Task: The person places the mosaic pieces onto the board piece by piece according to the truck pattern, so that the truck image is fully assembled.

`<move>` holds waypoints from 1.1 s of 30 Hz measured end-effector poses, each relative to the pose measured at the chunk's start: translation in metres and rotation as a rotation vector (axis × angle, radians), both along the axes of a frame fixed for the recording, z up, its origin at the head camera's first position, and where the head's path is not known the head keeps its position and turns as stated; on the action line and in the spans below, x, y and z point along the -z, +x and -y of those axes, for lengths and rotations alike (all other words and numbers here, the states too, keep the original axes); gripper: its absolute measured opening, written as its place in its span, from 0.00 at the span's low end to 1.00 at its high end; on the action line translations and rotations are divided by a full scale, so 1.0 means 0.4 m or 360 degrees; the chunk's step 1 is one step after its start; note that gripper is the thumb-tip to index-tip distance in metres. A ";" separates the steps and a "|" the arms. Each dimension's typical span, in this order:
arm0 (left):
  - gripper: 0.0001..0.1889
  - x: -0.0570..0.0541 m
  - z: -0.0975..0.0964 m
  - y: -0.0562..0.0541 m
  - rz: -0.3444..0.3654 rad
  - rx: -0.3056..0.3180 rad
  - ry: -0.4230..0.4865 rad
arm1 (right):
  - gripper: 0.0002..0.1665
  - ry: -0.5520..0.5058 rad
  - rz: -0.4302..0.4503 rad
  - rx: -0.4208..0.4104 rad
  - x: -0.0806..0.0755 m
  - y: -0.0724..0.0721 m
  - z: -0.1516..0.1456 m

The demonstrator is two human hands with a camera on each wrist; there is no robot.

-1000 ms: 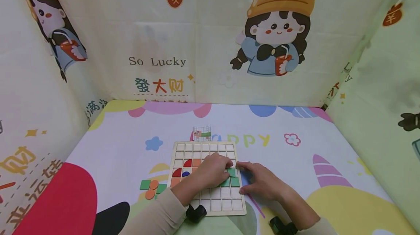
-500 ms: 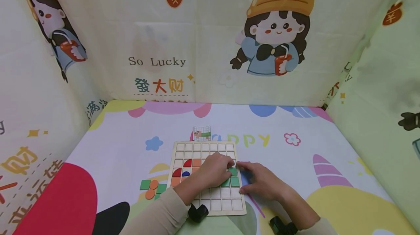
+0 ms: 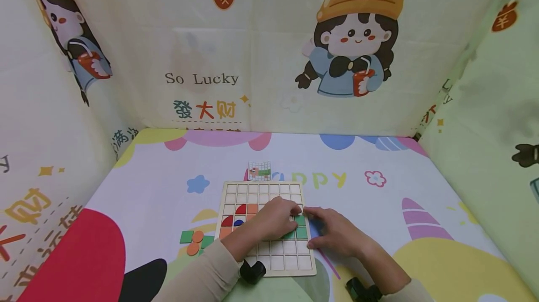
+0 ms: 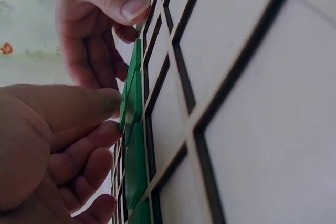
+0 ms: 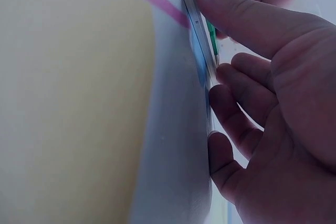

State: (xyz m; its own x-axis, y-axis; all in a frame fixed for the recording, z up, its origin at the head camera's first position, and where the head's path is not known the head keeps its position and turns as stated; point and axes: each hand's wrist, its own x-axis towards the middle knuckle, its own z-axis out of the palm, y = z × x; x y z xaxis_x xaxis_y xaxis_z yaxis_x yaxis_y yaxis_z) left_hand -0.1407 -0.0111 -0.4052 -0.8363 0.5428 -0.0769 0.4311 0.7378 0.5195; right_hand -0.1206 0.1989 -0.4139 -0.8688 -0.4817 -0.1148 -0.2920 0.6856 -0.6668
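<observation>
A wooden grid board point(image 3: 290, 274) lies on the table, with several green, orange, red and blue pieces set in its cells. My left hand point(image 3: 274, 220) reaches over it and pinches a green square tile point(image 3: 299, 220) with thumb and index finger. In the left wrist view, that green tile point(image 4: 126, 109) tilts a little over other green tiles. My right hand point(image 3: 338, 234) rests at the board's right edge, its thumb and fingertips touching the rim with fingers relaxed. The left forearm hides part of the pieces in the middle.
Left of the board lie loose green squares point(image 3: 186, 237) and orange discs point(image 3: 192, 249). A small printed card point(image 3: 259, 171) with a coloured grid stands or lies behind the board. Printed cloth walls point(image 3: 269, 58) enclose the table at the back and sides.
The green tile under my left fingertips has shifted slightly to the right. The left hand has moved only a little; the right hand stays at the board's edge.
</observation>
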 end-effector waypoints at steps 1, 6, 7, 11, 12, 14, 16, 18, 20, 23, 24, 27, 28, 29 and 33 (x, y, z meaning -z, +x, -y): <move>0.16 0.000 0.003 0.000 0.0012 0.0006 0.0014 | 0.47 -0.0001 0.0003 -0.0001 0.000 0.000 0.000; 0.19 -0.004 0.017 0.003 0.0023 -0.0009 0.0041 | 0.48 0.0002 0.0020 0.0007 0.001 0.000 0.000; 0.19 -0.007 0.021 0.005 0.0012 -0.0012 0.0043 | 0.48 0.0001 0.0024 0.0008 0.002 0.000 0.000; 0.18 -0.023 0.039 0.012 -0.0043 -0.0010 0.0057 | 0.48 0.0000 0.0019 0.0007 0.003 0.000 -0.001; 0.18 -0.028 0.044 0.014 -0.0054 -0.0013 0.0064 | 0.48 -0.0004 0.0018 0.0005 0.004 0.000 -0.001; 0.19 -0.035 0.054 0.020 -0.0061 -0.0032 0.0069 | 0.47 -0.0002 0.0004 -0.0003 0.004 -0.001 -0.002; 0.19 -0.042 0.065 0.027 -0.0080 -0.0051 0.0050 | 0.47 -0.0004 -0.0010 -0.0008 0.005 -0.001 -0.002; 0.19 -0.049 0.079 0.036 -0.0084 -0.0074 0.0043 | 0.47 -0.0003 -0.0021 -0.0010 0.006 -0.002 -0.001; 0.19 -0.055 0.095 0.044 -0.0101 -0.0084 0.0050 | 0.47 -0.0003 -0.0025 -0.0011 0.006 -0.002 0.000; 0.18 -0.065 0.122 0.056 -0.0133 -0.0086 0.0105 | 0.47 -0.0009 -0.0018 -0.0010 0.006 -0.002 0.000; 0.18 -0.068 0.132 0.060 -0.0145 -0.0085 0.0120 | 0.47 -0.0012 -0.0015 -0.0008 0.005 -0.002 0.000; 0.17 -0.072 0.163 0.069 -0.0179 -0.0084 0.0160 | 0.48 -0.0020 -0.0005 -0.0004 0.005 -0.002 0.000; 0.17 -0.075 0.174 0.072 -0.0182 -0.0090 0.0168 | 0.48 -0.0022 -0.0003 -0.0004 0.005 -0.002 0.000; 0.17 -0.076 0.184 0.075 -0.0176 -0.0102 0.0178 | 0.48 -0.0024 -0.0001 -0.0002 0.006 -0.002 0.000; 0.17 -0.083 0.229 0.084 -0.0195 -0.0147 0.0202 | 0.47 -0.0027 0.0000 0.0000 0.007 -0.003 0.001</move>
State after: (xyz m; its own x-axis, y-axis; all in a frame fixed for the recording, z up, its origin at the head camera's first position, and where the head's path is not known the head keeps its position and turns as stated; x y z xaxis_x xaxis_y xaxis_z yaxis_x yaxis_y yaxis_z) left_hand -0.1070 -0.1028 -0.3722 -0.8820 0.4619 0.0930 0.4303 0.7092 0.5585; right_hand -0.1218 0.1984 -0.4168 -0.8687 -0.4838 -0.1068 -0.2920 0.6741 -0.6785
